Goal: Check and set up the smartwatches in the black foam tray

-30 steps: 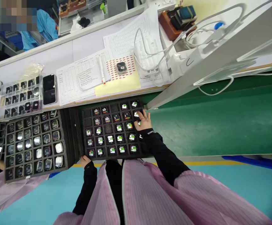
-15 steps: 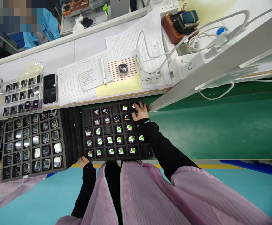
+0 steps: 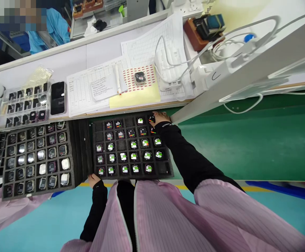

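Observation:
A black foam tray [image 3: 168, 170] with a grid of pockets lies in front of me, most pockets holding small smartwatch bodies [image 3: 133, 144] with lit screens. My right hand [image 3: 161, 116] reaches to the tray's far right corner, fingers curled over the watch in the top-right pocket. My left hand [image 3: 94, 180] grips the tray's near left corner, fingers mostly hidden under the edge. A single watch body [image 3: 140, 77] rests on a red-dotted sheet on the bench.
A second black foam tray [image 3: 70, 154] of watches sits to the left, with a clear plastic tray [image 3: 25, 105] and a phone [image 3: 58, 98] behind it. Papers, a pen [image 3: 117, 83], a white charger hub [image 3: 171, 85] and cables cover the bench. A slanted white rail [image 3: 236, 68] crosses right.
My right hand has moved from the tray's right-side middle rows up to the far right corner pocket. My left hand stays on the near left corner.

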`<state>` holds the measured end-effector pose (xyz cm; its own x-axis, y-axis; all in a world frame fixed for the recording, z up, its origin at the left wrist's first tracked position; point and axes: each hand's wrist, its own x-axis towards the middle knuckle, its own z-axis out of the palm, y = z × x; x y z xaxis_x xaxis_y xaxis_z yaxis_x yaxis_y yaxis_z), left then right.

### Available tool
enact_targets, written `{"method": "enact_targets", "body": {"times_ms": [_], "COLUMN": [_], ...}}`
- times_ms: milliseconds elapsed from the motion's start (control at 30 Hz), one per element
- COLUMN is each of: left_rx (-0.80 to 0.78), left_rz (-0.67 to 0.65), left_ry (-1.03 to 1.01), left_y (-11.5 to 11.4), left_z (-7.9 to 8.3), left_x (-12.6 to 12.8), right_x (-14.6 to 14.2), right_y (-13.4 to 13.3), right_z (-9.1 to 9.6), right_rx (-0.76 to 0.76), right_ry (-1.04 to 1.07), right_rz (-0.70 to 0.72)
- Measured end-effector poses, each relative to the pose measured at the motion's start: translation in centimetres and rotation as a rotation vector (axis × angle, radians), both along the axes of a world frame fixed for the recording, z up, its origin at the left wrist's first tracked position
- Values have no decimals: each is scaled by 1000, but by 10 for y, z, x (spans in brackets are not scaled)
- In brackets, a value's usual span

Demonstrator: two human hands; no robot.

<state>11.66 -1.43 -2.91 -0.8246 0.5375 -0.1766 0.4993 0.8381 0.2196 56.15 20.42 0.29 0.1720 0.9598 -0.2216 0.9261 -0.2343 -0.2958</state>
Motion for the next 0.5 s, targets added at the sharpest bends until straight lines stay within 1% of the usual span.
{"method": "enact_targets", "body": {"times_ms": [100, 200, 300, 367, 500], "left_rx": [-6, -10, -16, -25, -45], "left_rz": [-12, -19, -25, -33, -94], "left_ry": [3, 11, 23, 33, 57], "left_y": [0, -1, -2, -3, -6], "left_z": [1, 0, -2, -4, -9], "left_x": [0, 0, 0, -1, -5], "right_x": [1, -8, -23, -35, -50], "right_y": [5, -4, -20, -29, -36], "right_z": [6, 6, 0, -4, -12], "right_rx": [22, 134, 263, 303, 348], "right_ry": [19, 86, 193, 220, 213], "right_rz": [78, 148, 255, 315, 329]}}
